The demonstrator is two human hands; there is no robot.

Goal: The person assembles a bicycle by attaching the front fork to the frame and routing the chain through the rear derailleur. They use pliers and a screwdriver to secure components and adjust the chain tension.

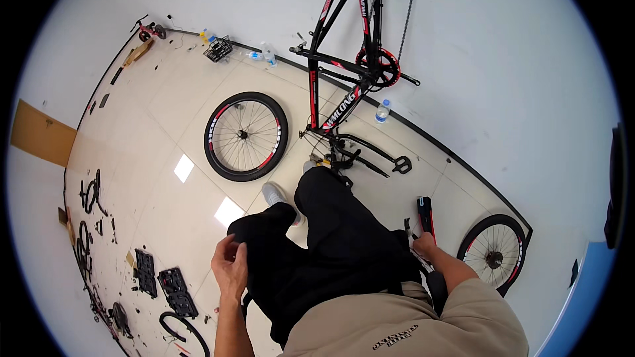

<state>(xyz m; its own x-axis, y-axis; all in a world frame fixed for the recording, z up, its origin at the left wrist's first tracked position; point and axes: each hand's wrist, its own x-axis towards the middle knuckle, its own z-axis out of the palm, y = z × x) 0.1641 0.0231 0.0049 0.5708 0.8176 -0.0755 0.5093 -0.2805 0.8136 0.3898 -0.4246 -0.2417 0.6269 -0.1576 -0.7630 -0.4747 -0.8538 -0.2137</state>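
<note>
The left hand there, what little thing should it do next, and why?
Perhaps it should move across toward the right hand: the left hand looks empty beside the black trousers, while the right is by the black-and-red piece, its grip unclear.

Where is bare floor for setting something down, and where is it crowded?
Bare floor lies between the wheel beside the bicycle frame and the brown door. A smaller patch separates the pedal from the far-right wheel. Crowded: the lower left, with black tool cases and loose parts.
</note>
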